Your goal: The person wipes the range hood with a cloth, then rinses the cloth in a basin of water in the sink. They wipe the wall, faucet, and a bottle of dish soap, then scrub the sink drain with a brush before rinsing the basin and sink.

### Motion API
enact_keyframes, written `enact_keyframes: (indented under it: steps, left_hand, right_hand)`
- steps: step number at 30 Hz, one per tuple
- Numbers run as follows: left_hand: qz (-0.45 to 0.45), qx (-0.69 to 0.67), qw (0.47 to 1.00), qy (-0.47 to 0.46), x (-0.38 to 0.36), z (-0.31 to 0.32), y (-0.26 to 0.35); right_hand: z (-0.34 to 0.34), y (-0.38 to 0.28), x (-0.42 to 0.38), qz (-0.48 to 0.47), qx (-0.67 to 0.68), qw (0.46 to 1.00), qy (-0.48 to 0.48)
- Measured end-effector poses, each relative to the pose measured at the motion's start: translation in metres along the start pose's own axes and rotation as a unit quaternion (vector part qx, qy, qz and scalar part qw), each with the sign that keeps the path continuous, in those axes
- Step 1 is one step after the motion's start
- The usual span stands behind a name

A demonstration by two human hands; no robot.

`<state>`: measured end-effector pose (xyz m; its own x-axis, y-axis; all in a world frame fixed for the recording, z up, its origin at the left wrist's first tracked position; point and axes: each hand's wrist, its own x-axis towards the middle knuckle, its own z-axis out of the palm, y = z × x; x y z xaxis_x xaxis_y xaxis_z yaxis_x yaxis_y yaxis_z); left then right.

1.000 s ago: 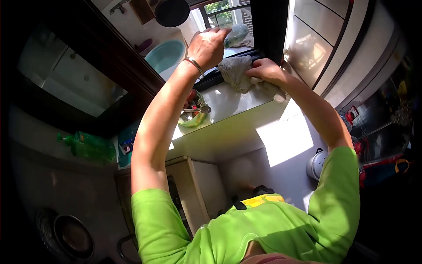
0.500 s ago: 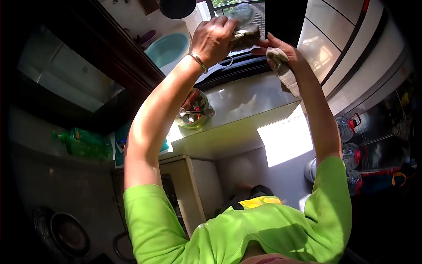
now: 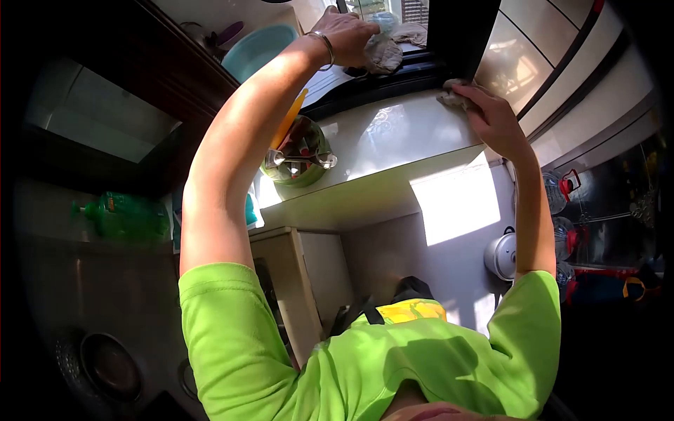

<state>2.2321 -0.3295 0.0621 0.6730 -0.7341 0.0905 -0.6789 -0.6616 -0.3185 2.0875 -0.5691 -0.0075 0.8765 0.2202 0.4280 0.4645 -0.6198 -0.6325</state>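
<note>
My left hand [image 3: 344, 36], with a bangle at the wrist, is closed by the window frame, beside a pale, dirty cloth [image 3: 383, 55]. The cloth hangs next to its fingers; the grip is partly hidden. Another whitish cloth [image 3: 411, 34] lies just to the right, at the window opening. My right hand [image 3: 491, 116] has its fingers pressed on a small crumpled cloth [image 3: 455, 95] at the right end of the white sill [image 3: 393, 130], near the black window frame [image 3: 414, 70].
A green container [image 3: 298, 175] with utensils stands on the sill. Behind the left arm is a turquoise basin [image 3: 260, 50]. A green bottle [image 3: 130, 216] is at left, a pan [image 3: 111, 366] lower left. A pot [image 3: 502, 254] and red-capped bottles [image 3: 558, 189] stand at right.
My right hand has come down to the sill's right end with its cloth. My left hand has moved slightly up, and the cloths at the window now lie apart from my right hand.
</note>
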Motion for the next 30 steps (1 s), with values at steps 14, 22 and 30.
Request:
enact_keyframes:
  steps: [14,22,30]
  left_hand:
    - [-0.02,-0.105,0.984,0.146,-0.064,-0.091,0.009]
    - [-0.191,-0.08,0.974,0.095,-0.224,-0.059,0.08]
    - [-0.263,-0.153,0.925,0.23,-0.225,0.0,0.108]
  right_hand:
    - [0.089,-0.063,0.016,-0.133,-0.09,0.986,0.047]
    - [0.077,-0.075,-0.009,-0.169,-0.026,0.984,-0.043]
    - [0.049,-0.042,-0.003,-0.092,-0.128,0.987,0.041]
